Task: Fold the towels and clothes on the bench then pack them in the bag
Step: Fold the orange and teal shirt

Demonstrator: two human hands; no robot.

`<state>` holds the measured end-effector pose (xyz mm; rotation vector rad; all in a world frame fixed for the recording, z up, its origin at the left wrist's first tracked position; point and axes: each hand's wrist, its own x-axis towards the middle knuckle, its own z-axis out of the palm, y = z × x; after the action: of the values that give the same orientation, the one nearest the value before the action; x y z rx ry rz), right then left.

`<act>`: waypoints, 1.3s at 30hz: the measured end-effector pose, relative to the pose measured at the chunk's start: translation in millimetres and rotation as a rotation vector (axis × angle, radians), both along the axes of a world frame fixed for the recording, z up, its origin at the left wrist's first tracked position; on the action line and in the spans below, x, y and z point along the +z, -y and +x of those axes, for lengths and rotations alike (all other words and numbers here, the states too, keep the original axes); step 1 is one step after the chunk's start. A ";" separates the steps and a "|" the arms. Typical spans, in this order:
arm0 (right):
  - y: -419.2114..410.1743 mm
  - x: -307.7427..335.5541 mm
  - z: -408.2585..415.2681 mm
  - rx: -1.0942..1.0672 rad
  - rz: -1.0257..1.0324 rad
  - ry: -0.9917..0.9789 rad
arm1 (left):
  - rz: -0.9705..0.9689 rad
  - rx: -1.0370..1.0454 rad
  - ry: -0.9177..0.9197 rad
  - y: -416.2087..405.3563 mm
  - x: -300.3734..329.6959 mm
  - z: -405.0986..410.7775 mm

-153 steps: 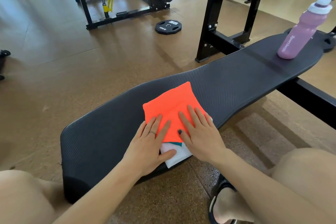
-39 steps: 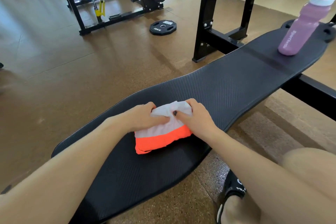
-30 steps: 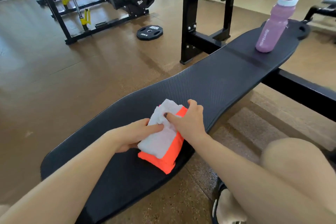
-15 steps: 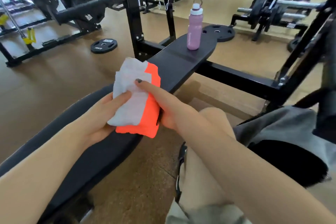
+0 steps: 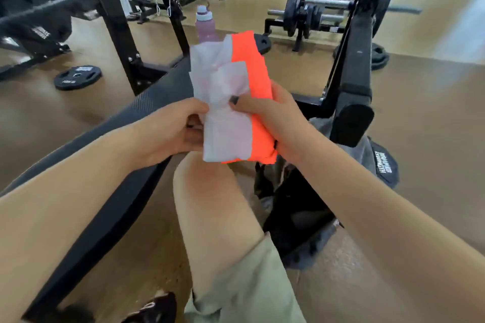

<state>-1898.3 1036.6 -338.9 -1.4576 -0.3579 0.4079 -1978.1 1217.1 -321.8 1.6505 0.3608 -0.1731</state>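
My left hand (image 5: 173, 126) and right hand (image 5: 273, 118) both grip the folded orange-and-white cloth (image 5: 233, 102), the bag (image 5: 378, 160) at four o'clock.

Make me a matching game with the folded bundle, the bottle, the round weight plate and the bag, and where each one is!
Things:
1. folded orange and white bundle
2. purple bottle
3. weight plate
4. dark bag

Places:
A. flat on the floor, left of the bench
B. open on the floor by the person's knee
C. held up between left hand and right hand
D. standing on the bench's far end

Pairs: 1-C, 2-D, 3-A, 4-B
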 end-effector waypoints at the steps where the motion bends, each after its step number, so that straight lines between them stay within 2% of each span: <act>1: 14.3 -0.6 -1.9 -0.050 -0.060 0.098 | 0.055 -0.074 -0.028 5.3 -0.5 3.7; 5: 68.2 -17.5 -21.8 -0.206 -0.316 0.407 | 0.335 -0.313 -0.140 36.2 -7.9 22.1; 9: 106.5 -69.5 -50.2 -0.275 -0.462 0.549 | 0.788 -0.657 0.009 70.5 -35.6 45.6; 11: 122.7 -113.1 -52.5 -0.261 -0.573 0.636 | 0.927 -0.797 0.064 84.4 -55.3 51.3; 15: 147.9 -172.1 -46.9 -0.251 -0.940 0.952 | 1.016 -0.928 0.147 96.0 -113.0 66.6; 19: 160.9 -188.3 -36.0 -0.269 -1.136 1.091 | 1.002 -0.790 0.167 111.2 -139.3 84.7; 21: 159.0 -187.8 -31.7 -0.252 -1.221 1.089 | 1.079 -0.683 0.203 120.0 -144.2 91.8; 24: 149.6 -187.8 -20.6 -0.249 -1.283 0.987 | 1.280 -0.539 0.271 123.1 -146.4 104.3; 26: 140.7 -189.6 -13.3 -0.241 -1.330 0.981 | 1.310 -0.503 0.328 120.4 -141.5 112.7; 28: 133.0 -191.9 -5.2 -0.164 -1.376 1.023 | 1.362 -0.513 0.395 116.9 -135.8 119.0; 31: 115.7 -196.1 7.1 -0.016 -1.477 1.096 | 1.408 -0.662 0.440 117.1 -128.6 115.1; 34: 89.3 -201.2 29.1 -0.013 -1.577 1.117 | 1.386 -0.699 0.433 113.9 -126.0 111.3; 35: 84.7 -201.6 35.8 0.049 -1.644 0.980 | 1.364 -0.682 0.422 109.9 -125.0 111.6; 37: 83.3 -210.4 47.5 0.247 -1.764 0.549 | 1.325 -0.660 0.404 100.1 -123.3 114.1; 39: 87.8 -217.9 51.1 0.377 -1.782 0.280 | 1.293 -0.668 0.388 92.7 -121.7 114.7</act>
<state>-1847.2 948.8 -556.8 -3.2216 -0.5098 0.9304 -1863.4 1124.4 -443.6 2.9748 -0.5345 -0.1032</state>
